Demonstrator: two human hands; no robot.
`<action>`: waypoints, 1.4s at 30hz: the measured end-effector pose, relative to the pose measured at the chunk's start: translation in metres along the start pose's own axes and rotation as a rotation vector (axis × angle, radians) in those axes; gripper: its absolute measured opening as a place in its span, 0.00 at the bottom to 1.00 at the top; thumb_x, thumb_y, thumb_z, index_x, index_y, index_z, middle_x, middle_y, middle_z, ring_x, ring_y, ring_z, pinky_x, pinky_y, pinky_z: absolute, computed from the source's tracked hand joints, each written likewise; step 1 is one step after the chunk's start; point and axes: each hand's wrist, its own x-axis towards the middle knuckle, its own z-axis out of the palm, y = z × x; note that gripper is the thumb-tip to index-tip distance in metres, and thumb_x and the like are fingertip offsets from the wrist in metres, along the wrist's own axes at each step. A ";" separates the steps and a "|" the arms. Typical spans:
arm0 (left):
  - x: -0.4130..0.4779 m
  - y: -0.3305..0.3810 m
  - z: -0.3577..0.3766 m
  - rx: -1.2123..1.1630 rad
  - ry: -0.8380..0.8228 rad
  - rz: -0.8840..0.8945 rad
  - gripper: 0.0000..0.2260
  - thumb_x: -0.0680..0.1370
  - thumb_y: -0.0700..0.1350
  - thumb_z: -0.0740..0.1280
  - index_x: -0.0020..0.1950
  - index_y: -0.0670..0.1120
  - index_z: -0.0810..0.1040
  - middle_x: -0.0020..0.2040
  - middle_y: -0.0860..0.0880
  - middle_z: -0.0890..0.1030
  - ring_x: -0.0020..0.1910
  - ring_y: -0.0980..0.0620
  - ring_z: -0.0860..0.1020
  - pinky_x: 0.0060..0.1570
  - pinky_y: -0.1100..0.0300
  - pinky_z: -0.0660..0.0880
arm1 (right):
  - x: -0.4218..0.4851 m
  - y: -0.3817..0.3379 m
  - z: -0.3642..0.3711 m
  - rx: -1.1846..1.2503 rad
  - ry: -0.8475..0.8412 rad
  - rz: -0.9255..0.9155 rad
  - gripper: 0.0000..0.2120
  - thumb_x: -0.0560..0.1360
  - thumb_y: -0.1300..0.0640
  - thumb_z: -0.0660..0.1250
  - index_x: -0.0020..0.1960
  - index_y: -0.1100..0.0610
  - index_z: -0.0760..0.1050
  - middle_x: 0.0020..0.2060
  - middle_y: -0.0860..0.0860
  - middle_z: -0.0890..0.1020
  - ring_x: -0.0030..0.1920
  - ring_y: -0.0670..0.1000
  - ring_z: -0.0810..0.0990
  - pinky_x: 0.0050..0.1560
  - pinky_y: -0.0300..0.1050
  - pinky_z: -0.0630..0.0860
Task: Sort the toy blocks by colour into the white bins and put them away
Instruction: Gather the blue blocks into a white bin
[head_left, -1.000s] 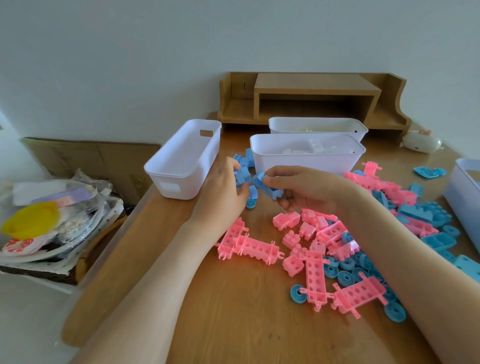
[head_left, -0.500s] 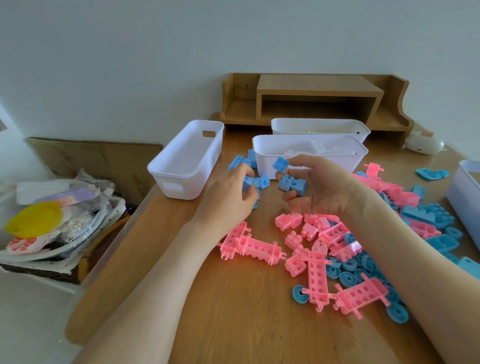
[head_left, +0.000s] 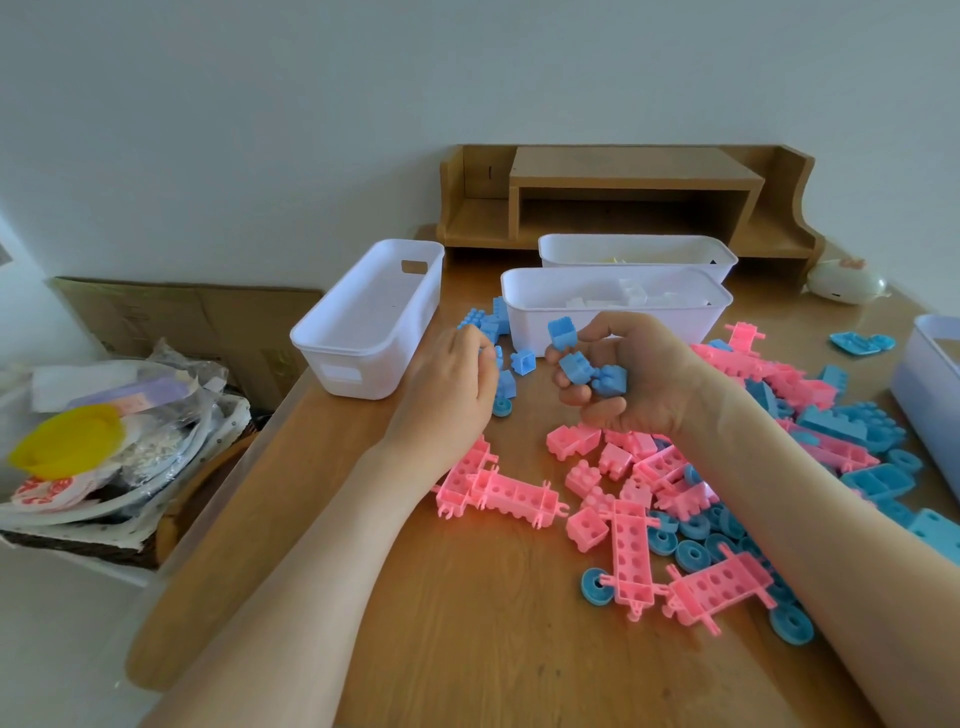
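Blocks blue, pink; bins white; table brown wood; lid yellow.

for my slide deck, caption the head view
Right hand holds blue blocks; left hand touches more beside a white bin.

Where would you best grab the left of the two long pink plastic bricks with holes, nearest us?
Pinch the long pink plastic brick across its two long sides at mid-length, coming straight down. It lies flat on the wooden table, holes up; thin pegs stick out at its near end and pink blocks crowd its far end.
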 end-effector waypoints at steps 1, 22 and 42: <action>0.000 0.000 0.000 -0.007 0.005 -0.002 0.09 0.82 0.45 0.52 0.53 0.42 0.70 0.49 0.48 0.73 0.47 0.54 0.73 0.44 0.63 0.69 | 0.000 0.000 0.000 0.003 -0.014 -0.003 0.13 0.71 0.56 0.56 0.49 0.62 0.72 0.33 0.56 0.73 0.26 0.49 0.71 0.19 0.32 0.64; -0.004 0.010 0.002 -0.201 0.028 0.141 0.11 0.77 0.43 0.67 0.49 0.46 0.63 0.42 0.58 0.69 0.39 0.65 0.72 0.42 0.66 0.71 | 0.001 0.006 0.015 -0.388 0.012 -0.122 0.09 0.79 0.57 0.60 0.57 0.61 0.70 0.34 0.53 0.79 0.24 0.44 0.67 0.20 0.33 0.62; 0.052 0.138 0.018 -0.717 -0.264 -0.521 0.14 0.77 0.44 0.62 0.60 0.38 0.71 0.41 0.44 0.78 0.38 0.51 0.76 0.45 0.57 0.77 | -0.114 -0.040 -0.030 -1.045 0.548 -0.369 0.07 0.80 0.55 0.58 0.52 0.53 0.74 0.34 0.54 0.77 0.25 0.47 0.66 0.24 0.38 0.63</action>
